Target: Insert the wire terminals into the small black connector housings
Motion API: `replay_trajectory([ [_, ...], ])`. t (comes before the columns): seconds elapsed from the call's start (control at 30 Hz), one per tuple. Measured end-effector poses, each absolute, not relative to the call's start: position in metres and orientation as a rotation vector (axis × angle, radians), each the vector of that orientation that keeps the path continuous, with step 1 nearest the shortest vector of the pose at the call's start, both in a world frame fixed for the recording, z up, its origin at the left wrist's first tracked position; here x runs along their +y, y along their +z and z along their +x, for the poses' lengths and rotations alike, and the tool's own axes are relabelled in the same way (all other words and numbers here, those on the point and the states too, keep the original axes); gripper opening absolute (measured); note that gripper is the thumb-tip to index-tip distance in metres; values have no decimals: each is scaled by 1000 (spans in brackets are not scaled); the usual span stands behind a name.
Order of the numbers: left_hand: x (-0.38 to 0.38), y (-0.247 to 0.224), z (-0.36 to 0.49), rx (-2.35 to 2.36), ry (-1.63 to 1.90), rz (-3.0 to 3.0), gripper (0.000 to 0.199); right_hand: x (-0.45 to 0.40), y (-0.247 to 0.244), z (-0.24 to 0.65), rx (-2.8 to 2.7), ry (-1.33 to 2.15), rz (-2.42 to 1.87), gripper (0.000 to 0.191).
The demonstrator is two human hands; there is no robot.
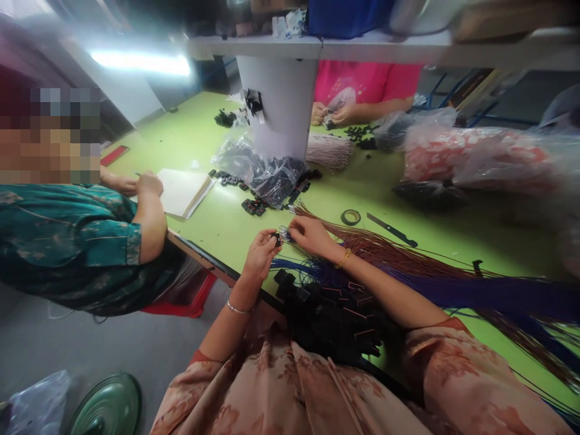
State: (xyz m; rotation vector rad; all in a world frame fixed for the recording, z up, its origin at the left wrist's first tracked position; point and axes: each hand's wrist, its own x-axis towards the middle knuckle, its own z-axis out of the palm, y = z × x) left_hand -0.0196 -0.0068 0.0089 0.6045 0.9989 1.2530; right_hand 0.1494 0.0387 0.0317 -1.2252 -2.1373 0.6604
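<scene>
My left hand (261, 251) is closed, pinching a small black plastic housing (276, 239) between thumb and fingers. Close beside it, my right hand (312, 235) has its fingers pressed together on thin wires with silvery metal tips (285, 234); how many it grips I cannot tell. The tips point toward the black housing, and whether they touch it is unclear. Below my hands lies a heap of black housings (326, 308), some with reddish edges. A bundle of blue wires (471, 293) and a bundle of brown wires (385, 251) stretch away to the right.
On the green table (217, 235) are a tape roll (350, 217), a dark blade-like tool (392, 230) and a plastic bag of black parts (276, 178). A co-worker in teal (67, 241) sits left by a notebook (181, 190); another in pink (367, 87) works opposite. A shelf (385, 51) hangs above.
</scene>
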Motion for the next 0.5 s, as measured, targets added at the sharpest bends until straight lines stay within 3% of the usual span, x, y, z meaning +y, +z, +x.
replay_trajectory([
  [0.17,-7,9,-14,935,1263,559,28,32,38,143,-2017,802,-1170,15],
  [0.5,-6,8,-11,859,1249,509,19,25,33,145,-2047,736,-1235,17],
])
